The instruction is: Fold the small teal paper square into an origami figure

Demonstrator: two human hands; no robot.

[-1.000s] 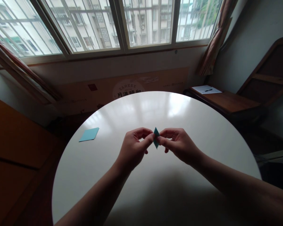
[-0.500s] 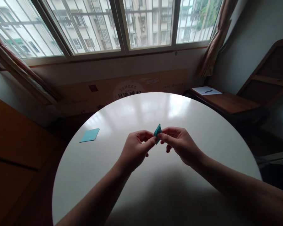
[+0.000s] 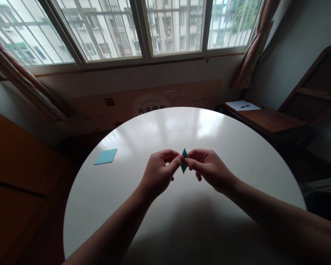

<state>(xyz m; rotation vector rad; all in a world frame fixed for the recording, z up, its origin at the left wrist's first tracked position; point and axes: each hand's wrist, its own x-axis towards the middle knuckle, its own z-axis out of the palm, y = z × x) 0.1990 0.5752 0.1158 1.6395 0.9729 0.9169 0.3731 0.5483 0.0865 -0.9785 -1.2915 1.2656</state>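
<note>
Between my two hands is a small folded piece of teal origami paper point(image 3: 184, 168), held above the table in a narrow diamond shape with one point up and one down. My left hand point(image 3: 163, 171) pinches its left side between thumb and forefinger. From the right, my right hand point(image 3: 209, 167) pinches it the same way, the two thumbs nearly meeting over its middle. The thumbs and fingertips hide the paper's side corners. A stack of square teal paper point(image 3: 106, 156) lies flat on the table, left of my left hand.
The round white table point(image 3: 237, 154) fills the middle of the view. Beyond its right edge, a wooden chair point(image 3: 281, 117) carries a white sheet point(image 3: 237, 105) with a dark pen point(image 3: 245, 106) on it. A barred window point(image 3: 171, 29) and curtains point(image 3: 248, 62) stand behind.
The folded paper has turned from a tilted position to an upright diamond facing me. My thumbs have come closer together over it. The stack of paper stays in place on the table.
</note>
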